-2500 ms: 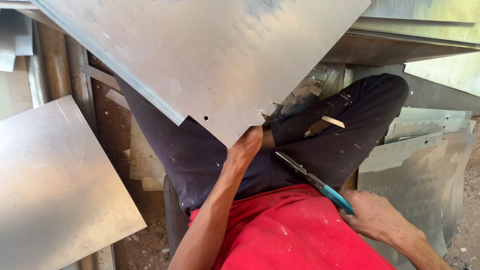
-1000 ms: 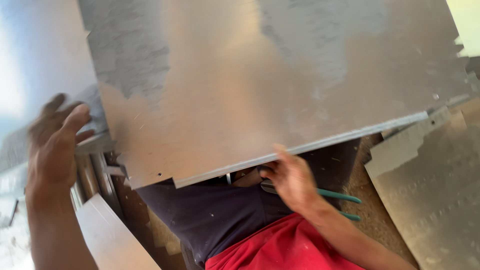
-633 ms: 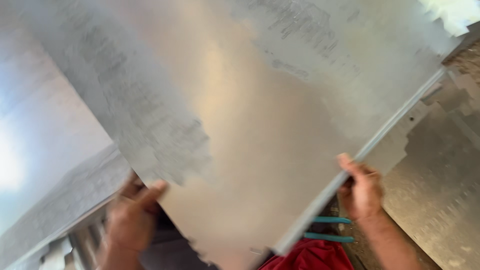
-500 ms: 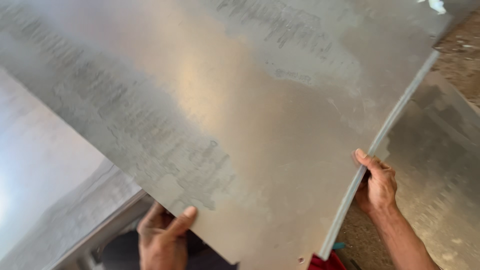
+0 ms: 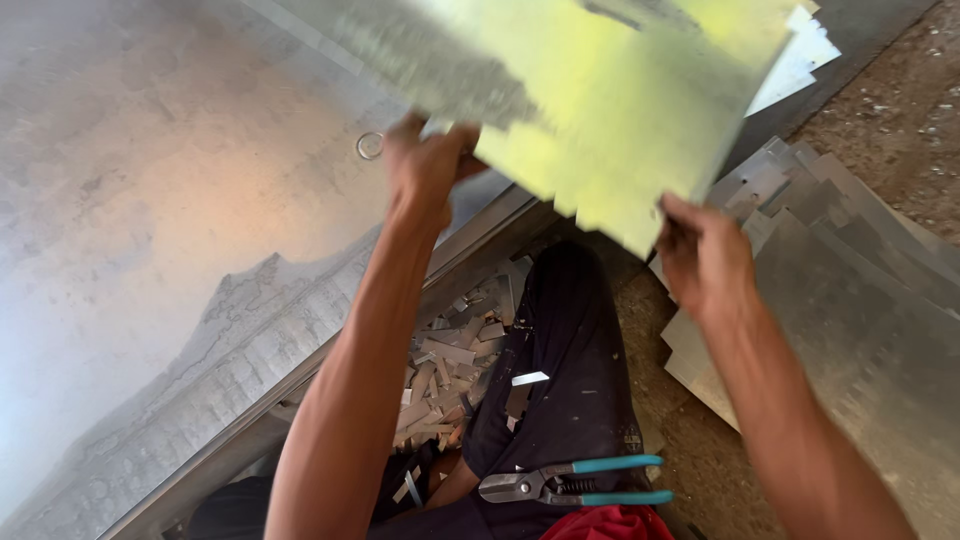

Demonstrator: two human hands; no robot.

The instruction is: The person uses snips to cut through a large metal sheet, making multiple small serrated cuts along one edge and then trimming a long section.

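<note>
Dirt floor (image 5: 900, 90) top right, gritty and brown, with sheet metal lying all around us. Big grey sheet (image 5: 150, 230) fills the left side, stained and mottled, one small metal ring (image 5: 369, 146) resting on it. Stack of cut panels (image 5: 850, 300) lies on the right, edges stepped and notched.

We hold a galvanised sheet (image 5: 620, 90) raised in front of the camera, tilted, motion-blurred, glaring yellow-green where light hits it. Its lower edge is jagged.

Left hand (image 5: 425, 165): clamped on the sheet's lower-left edge, fingers curled over it, arm stretched up.
Right hand (image 5: 705, 255): pinching the sheet's lower corner, thumb on the near face, fingers behind; grip closed on metal.

Both hands are well apart, one at each end of the bottom edge.

Below the sheet our leg in dark trousers (image 5: 570, 370) is folded. Tin snips (image 5: 570, 483) with teal handles lie on the lap, touched by neither hand, jaws pointing left, just above a strip of red cloth (image 5: 605, 523). Heap of small metal offcuts (image 5: 450, 360) sits on the ground between the leg and the big sheet. One offcut (image 5: 529, 378) rests on the trousers.
</note>
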